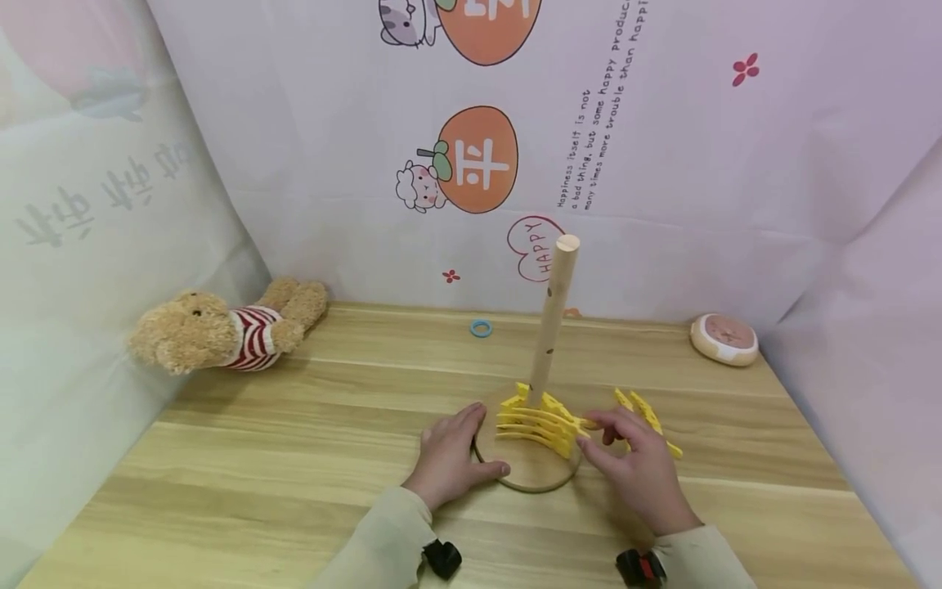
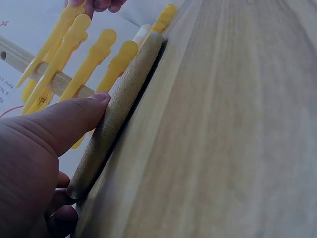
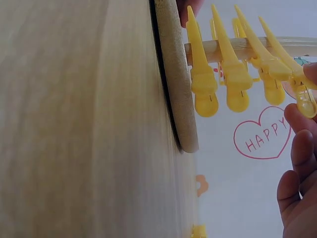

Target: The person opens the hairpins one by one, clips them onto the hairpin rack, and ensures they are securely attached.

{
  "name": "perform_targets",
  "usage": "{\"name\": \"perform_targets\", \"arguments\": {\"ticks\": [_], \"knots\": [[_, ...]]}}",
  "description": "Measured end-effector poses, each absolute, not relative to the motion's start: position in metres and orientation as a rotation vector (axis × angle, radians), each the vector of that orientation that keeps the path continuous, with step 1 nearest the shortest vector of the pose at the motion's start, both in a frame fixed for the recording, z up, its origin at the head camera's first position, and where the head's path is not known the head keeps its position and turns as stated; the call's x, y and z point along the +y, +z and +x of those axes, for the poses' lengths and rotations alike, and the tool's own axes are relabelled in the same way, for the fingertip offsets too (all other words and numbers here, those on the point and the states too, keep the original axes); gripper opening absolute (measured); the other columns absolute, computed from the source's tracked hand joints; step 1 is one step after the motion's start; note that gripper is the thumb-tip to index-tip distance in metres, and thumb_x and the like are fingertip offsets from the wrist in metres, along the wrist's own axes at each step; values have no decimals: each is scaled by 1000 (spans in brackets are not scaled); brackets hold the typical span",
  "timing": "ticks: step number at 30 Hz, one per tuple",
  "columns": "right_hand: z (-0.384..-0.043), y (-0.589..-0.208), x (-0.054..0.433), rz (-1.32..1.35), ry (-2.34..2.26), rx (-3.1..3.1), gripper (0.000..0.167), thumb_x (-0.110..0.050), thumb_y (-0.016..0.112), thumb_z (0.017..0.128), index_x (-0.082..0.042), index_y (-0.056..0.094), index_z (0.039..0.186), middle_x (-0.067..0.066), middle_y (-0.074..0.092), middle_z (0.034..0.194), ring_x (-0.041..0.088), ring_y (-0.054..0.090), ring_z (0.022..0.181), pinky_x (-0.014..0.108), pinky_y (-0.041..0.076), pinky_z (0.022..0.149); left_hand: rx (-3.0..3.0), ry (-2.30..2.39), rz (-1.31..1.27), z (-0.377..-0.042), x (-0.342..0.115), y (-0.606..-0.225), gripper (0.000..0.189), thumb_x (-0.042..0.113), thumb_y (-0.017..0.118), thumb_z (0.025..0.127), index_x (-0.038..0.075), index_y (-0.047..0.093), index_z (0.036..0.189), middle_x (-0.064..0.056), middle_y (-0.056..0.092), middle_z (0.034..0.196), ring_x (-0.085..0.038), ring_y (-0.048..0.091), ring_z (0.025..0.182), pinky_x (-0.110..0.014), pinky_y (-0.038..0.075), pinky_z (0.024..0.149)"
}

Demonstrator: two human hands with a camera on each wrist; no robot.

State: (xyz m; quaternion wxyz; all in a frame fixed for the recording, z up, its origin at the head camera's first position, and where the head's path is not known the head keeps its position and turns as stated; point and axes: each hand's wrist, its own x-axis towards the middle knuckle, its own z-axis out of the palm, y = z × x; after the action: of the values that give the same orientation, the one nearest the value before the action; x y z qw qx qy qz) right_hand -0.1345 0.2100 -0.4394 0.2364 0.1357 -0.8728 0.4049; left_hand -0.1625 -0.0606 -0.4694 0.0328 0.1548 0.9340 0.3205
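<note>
A wooden stand has a round base (image 1: 535,480) and a tall upright post (image 1: 555,319). Several yellow plastic clips (image 3: 237,82) with pointed ends and rounded handles are stacked one above another around the lower post. My left hand (image 1: 450,460) holds the base by its rim, with the thumb (image 2: 81,116) laid over the near edge. On the other side, my right hand (image 1: 639,465) pinches the handle end of the topmost clip (image 3: 303,91) between thumb and fingers. That clip lies against the post, above the others.
More yellow clips (image 1: 648,411) lie on the table beyond the right hand. A blue ring (image 1: 482,328) sits behind the stand. At the back left lies a teddy bear (image 1: 253,334) in a striped top, and a round pinkish-white object (image 1: 724,339) stands back right. Printed cloth walls surround the table.
</note>
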Motion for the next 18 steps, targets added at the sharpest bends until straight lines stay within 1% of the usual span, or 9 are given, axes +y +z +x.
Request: {"name": "perform_targets", "arguments": {"ticks": [6,12,18], "knots": [[-137,-435,208,396,1112,-2422,24,-9,84,80,-14,76,102,-2,65,85,9,52,77,30,43,66,2872,986,473,-163,-58,-469,94,56,80,79,10,42,152,-5,38,160,-35,39,139,-56,26,104],[-140,-433,204,436,1103,-2400,25,-9,85,79,-15,76,103,-7,62,82,9,51,75,26,40,62,2887,963,471,-163,-59,-468,94,57,79,79,10,43,152,-5,38,159,-35,40,139,-56,28,102],[-143,-432,199,457,1106,-2382,25,-9,85,80,-15,76,103,-3,63,82,9,50,74,24,38,62,2888,961,474,-163,-59,-467,94,57,79,79,9,43,152,-5,39,159,-35,40,139,-56,28,103]]}}
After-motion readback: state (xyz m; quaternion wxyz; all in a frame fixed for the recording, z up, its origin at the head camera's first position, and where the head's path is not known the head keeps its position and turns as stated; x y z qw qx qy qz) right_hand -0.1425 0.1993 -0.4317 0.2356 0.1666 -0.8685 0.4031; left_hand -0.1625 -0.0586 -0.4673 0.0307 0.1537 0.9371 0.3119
